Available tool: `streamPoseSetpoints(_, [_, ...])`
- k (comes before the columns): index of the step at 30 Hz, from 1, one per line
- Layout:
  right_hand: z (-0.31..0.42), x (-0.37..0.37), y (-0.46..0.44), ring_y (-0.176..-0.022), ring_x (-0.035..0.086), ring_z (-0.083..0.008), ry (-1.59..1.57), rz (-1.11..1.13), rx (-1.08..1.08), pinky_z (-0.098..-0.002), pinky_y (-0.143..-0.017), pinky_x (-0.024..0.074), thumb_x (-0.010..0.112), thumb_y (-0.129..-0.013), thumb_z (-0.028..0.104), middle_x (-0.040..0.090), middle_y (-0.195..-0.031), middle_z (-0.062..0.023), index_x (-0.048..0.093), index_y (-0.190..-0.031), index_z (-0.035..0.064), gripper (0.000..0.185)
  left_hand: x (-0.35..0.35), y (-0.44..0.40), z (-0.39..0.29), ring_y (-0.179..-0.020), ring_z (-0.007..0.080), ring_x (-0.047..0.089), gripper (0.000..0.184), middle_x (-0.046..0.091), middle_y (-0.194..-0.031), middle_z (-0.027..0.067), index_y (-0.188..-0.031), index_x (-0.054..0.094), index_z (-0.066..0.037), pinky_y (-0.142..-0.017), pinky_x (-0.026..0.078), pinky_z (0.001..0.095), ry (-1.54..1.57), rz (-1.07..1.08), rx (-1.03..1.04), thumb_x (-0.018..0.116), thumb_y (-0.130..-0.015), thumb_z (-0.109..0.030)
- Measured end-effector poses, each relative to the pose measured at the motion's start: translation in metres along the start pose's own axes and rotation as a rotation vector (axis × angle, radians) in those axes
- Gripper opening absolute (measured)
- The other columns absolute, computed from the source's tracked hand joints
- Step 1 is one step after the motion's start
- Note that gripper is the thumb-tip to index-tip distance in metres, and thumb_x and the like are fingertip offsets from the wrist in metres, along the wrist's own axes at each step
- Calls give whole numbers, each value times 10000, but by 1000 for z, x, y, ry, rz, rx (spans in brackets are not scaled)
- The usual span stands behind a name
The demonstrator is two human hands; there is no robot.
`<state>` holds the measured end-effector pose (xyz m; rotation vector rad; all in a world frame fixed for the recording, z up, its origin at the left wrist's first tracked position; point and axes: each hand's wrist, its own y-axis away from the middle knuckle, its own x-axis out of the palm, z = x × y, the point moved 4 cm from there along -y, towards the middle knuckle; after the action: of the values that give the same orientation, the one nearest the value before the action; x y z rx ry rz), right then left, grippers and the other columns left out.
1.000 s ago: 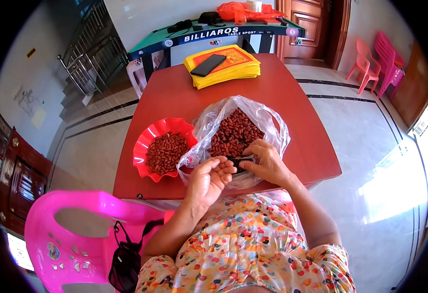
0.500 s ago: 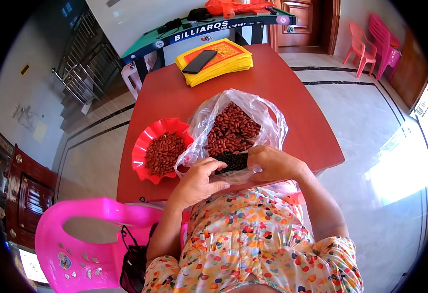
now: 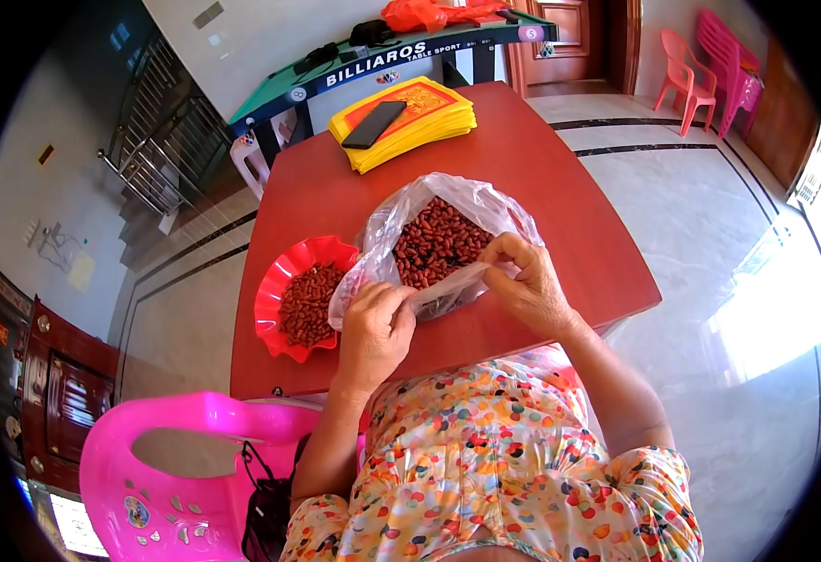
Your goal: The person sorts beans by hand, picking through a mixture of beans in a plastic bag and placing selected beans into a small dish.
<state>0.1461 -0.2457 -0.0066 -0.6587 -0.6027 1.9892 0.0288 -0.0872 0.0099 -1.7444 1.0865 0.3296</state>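
Observation:
A clear plastic bag (image 3: pixel 387 229) stands opened on the red table, with dark red beans (image 3: pixel 441 242) filling its mouth. My left hand (image 3: pixel 376 328) pinches the bag's near left rim between thumb and fingers. On the near right rim, my right hand (image 3: pixel 527 281) grips the plastic with bent fingers. Something dark shows dimly through the bag's near wall. Left of the bag, touching or nearly touching it, is a red wavy-rimmed bowl (image 3: pixel 272 298) holding more red beans (image 3: pixel 311 304).
The red table (image 3: pixel 560 197) carries a stack of yellow paper (image 3: pixel 452 122) with a black phone (image 3: pixel 375 125) on top. Behind it is a billiards table (image 3: pixel 410 56). A pink chair (image 3: pixel 162 412) with a black bag (image 3: pixel 268 510) is at my left.
The near rim of the bag has come up, covering the black beans that showed before. My right hand has moved up and right along the rim; my left shifted slightly left.

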Motion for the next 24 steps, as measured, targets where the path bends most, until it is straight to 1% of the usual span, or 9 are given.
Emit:
streamPoseSetpoints(3, [0, -3, 1, -650, 582, -174, -92, 150, 176, -309, -631, 476, 524, -696, -34, 576, -677, -114, 566, -842, -15, 154, -4, 2, -4, -726, 309, 581, 117, 609, -741, 149, -798, 616, 18, -658, 463, 369, 95, 143, -85, 547, -703, 25])
streamPoseSetpoints(8, [5, 16, 13, -706, 624, -268, 108, 705, -5, -365, -665, 489, 520, -735, 102, 638, -757, -141, 636, -845, 27, 177, 0, 15, 10, -780, 311, 586, 135, 622, -786, 147, -782, 647, -26, -703, 473, 376, -13, 483, -47, 539, -700, -35])
streamPoseSetpoints(12, [1, 23, 21, -729, 619, -295, 128, 812, 33, -380, -667, 482, 536, -788, 186, 627, -763, -167, 653, -823, 32, 196, 6, 22, 9, -794, 334, 594, 158, 635, -824, 159, -820, 656, -5, -739, 470, 388, -65, 691, -2, 578, -726, -105])
streamPoseSetpoints(16, [-6, 24, 13, -739, 612, -234, 52, 738, 150, -331, -660, 482, 594, -823, 154, 629, -795, -132, 637, -866, -3, 169, 2, 13, -3, -673, 260, 607, 226, 626, -773, 145, -861, 636, 17, -633, 484, 326, 84, 577, -54, 616, -807, -201])
streamPoseSetpoints(18, [-14, 18, 7, -742, 603, -217, 117, 368, 199, -310, -657, 476, 588, -836, 127, 608, -774, -125, 632, -885, -7, 149, 8, 12, -5, -626, 231, 604, 253, 623, -755, 135, -861, 627, 21, -593, 480, 302, 169, 465, -136, 620, -828, -230])
streamPoseSetpoints(19, [-11, 17, 4, -762, 606, -314, 76, 261, 203, -360, -679, 481, 566, -791, 92, 611, -781, -181, 634, -829, -29, 144, 15, 15, 0, -606, 193, 593, 225, 622, -743, 101, -873, 627, 16, -565, 467, 268, 375, 363, -276, 608, -843, -206])
streamPoseSetpoints(21, [-20, 21, 8, -784, 599, -285, 102, 241, 167, -342, -684, 480, 569, -799, 81, 596, -841, -170, 621, -890, -28, 152, 29, 24, -2, -608, 158, 586, 199, 612, -745, 62, -920, 609, 14, -523, 452, 227, 858, 242, -682, 540, -892, -171])
streamPoseSetpoints(22, [-26, 23, 10, -805, 593, -255, 126, 219, 132, -324, -689, 478, 572, -807, 71, 582, -900, -159, 608, -952, -28, 178, 35, 26, -1, -608, 158, 586, 199, 612, -745, 62, -920, 609, 14, -523, 452, 227, 861, 239, -681, 540, -892, -171])
streamPoseSetpoints(24, [-34, 28, 14, -850, 580, -282, 211, 201, 54, -344, -731, 472, 568, -798, 60, 567, -953, -171, 595, -987, -30, 211, 57, 36, 4, -655, 190, 592, 200, 612, -806, 117, -954, 585, 22, -530, 463, 260, 1464, 251, -923, 493, -890, -144])
